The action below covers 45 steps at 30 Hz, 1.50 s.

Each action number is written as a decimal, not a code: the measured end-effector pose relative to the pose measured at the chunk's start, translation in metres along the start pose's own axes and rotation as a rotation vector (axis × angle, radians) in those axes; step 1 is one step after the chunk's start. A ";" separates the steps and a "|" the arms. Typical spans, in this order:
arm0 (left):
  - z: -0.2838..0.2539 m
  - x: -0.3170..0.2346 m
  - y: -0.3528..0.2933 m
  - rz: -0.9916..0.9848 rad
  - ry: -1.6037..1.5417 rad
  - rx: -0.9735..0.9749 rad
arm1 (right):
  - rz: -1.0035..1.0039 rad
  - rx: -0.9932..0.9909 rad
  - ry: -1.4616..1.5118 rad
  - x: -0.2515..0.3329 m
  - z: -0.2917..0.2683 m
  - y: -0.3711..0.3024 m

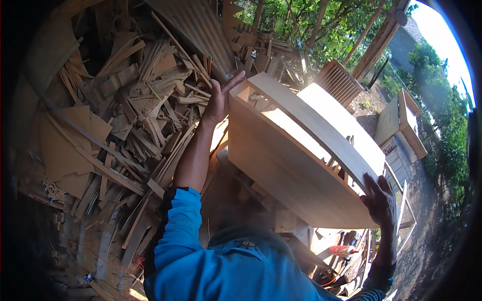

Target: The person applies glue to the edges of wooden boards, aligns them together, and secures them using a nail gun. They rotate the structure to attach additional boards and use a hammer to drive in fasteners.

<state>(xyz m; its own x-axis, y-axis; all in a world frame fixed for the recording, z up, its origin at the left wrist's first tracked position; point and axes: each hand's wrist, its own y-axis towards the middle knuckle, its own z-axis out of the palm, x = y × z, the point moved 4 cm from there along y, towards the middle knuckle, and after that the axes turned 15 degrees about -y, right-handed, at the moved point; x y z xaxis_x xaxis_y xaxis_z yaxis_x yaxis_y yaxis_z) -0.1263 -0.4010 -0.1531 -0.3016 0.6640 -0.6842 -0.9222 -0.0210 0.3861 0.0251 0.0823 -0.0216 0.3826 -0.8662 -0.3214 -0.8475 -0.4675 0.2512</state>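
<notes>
at the lower edge, closest to the camera, a blue sleeve (181,236) and blue shirt fill the view. from there both bare forearms reach up and out to a pale wooden frame (281,165), an unfinished curved piece with a broad flat side panel and short slats between two long bent rails. it is held tilted, off the ground, between the two hands. the right hand (379,200) is clamped over the frame's lower right end, fingers curled over the edge. the left hand (221,100) presses against the frame's upper left corner, fingers spread apart and pointing up, the palm flat on the wood rather than wrapped round it. to the left, beyond the left arm, lies a deep scrap pile (125,115) of offcuts, thin strips and board pieces. farther off, past the frame, a slatted wooden panel (339,80) stands, a wooden cabinet (404,123) sits at the right, and green trees (321,25) in bright sun close the back.
</notes>
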 end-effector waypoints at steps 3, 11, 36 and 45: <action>0.002 -0.002 -0.004 -0.008 0.019 0.016 | 0.115 -0.006 0.043 -0.007 -0.006 0.006; -0.006 0.002 -0.006 0.216 0.032 -0.006 | 0.166 -0.107 0.053 -0.009 0.012 -0.006; 0.019 0.003 0.026 0.182 0.677 0.043 | 0.013 -0.050 0.194 -0.006 0.026 -0.022; 0.006 0.010 0.017 -0.003 0.245 0.154 | 0.092 -0.175 0.301 -0.011 0.067 -0.014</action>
<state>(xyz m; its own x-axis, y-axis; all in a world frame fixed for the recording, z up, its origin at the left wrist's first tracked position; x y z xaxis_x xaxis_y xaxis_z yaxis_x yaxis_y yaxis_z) -0.1435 -0.3900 -0.1498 -0.3655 0.4635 -0.8072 -0.8811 0.1073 0.4605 0.0077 0.1102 -0.0832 0.4206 -0.9072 -0.0132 -0.8178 -0.3853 0.4275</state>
